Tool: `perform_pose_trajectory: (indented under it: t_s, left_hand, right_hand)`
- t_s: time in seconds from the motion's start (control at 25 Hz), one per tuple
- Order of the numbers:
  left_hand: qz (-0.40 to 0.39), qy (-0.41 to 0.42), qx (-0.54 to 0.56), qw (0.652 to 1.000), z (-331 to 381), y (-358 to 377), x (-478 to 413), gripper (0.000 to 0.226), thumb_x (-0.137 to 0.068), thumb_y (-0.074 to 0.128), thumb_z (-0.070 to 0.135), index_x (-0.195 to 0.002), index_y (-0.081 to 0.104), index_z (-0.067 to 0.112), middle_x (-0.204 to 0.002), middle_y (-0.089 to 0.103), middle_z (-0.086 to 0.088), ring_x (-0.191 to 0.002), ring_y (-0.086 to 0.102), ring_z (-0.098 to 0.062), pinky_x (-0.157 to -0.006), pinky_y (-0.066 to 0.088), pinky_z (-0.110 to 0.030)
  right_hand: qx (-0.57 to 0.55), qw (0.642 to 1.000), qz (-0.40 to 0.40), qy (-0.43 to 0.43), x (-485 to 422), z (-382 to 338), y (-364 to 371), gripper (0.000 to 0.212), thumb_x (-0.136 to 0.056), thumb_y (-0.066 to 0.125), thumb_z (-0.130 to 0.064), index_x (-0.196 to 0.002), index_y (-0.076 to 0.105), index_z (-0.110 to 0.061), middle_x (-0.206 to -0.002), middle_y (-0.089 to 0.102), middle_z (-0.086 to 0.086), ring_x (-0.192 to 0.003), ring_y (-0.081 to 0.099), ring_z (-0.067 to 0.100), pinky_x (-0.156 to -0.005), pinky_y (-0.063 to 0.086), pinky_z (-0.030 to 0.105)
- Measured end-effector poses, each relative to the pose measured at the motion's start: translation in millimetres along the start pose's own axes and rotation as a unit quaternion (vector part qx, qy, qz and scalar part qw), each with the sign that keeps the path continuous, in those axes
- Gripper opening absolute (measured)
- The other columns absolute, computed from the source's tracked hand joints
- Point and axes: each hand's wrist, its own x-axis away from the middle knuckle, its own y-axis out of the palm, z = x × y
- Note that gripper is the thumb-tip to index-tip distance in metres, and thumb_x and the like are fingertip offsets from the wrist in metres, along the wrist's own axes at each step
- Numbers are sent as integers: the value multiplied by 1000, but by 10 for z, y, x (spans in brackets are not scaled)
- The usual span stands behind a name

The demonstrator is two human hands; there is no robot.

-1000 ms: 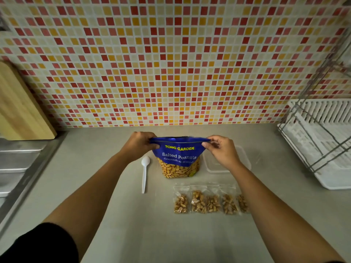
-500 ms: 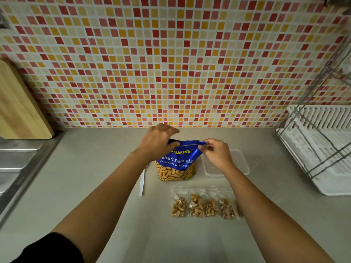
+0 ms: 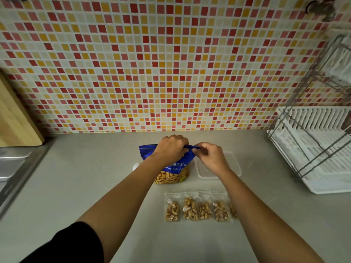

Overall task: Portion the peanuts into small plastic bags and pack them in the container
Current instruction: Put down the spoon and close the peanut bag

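Note:
A blue bag of salted peanuts [image 3: 174, 169] stands upright on the grey counter, its lower window showing nuts. My left hand [image 3: 171, 149] pinches the bag's top strip near the middle. My right hand [image 3: 210, 156] pinches the same strip at its right end, close to the left one. Several small clear bags of peanuts [image 3: 199, 208] lie in a row in front of the blue bag. A clear plastic container [image 3: 235, 164] sits just right of it, partly hidden by my right wrist. A white plastic spoon [image 3: 136, 166] peeks out left of my left forearm.
A wooden cutting board [image 3: 17, 120] leans on the tiled wall at the left, above a steel sink edge [image 3: 22, 173]. A white dish rack with a wire frame [image 3: 315, 149] fills the right side.
My left hand has slid rightward along the top of the peanut bag, from its left corner to near my right hand. The camera has tilted up slightly.

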Motion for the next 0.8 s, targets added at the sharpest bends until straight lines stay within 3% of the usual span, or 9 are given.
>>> perform_pose_trajectory:
  t_s: [0.16, 0.36, 0.52, 0.8]
  left_hand:
    - [3, -18, -37, 999, 103, 32, -29, 28, -95, 41, 29, -109, 58, 12, -105, 63, -7, -98, 57, -26, -87, 43, -40]
    - [15, -54, -71, 996, 206, 67, -4, 24, -94, 41, 28, -104, 58, 14, -100, 64, -4, -93, 58, -24, -87, 36, -40]
    - [21, -62, -66, 996, -13, -13, 83, 29, -95, 41, 36, -110, 60, 20, -107, 65, 2, -103, 53, -21, -88, 31, -42]
    - [7, -97, -68, 993, -455, -150, 354, 32, -94, 42, 38, -115, 57, 19, -118, 63, 2, -112, 50, -20, -96, 29, -45]
  right_hand:
    - [44, 998, 24, -23, -23, -12, -1, 13, -86, 64, -18, -92, 71, -10, -82, 72, 9, -76, 64, 21, -72, 50, 32]
    - [81, 995, 46, -20, -12, -7, 47, 13, -87, 63, -20, -92, 71, -10, -85, 72, 9, -78, 64, 24, -71, 49, 31]
    - [86, 995, 49, 3, -40, -25, 23, 14, -87, 62, -22, -92, 70, -12, -87, 71, 6, -78, 60, 17, -69, 44, 25]
    - [92, 995, 44, 18, -72, 3, -13, 15, -86, 64, -23, -93, 71, -11, -87, 72, 7, -80, 64, 20, -74, 49, 30]
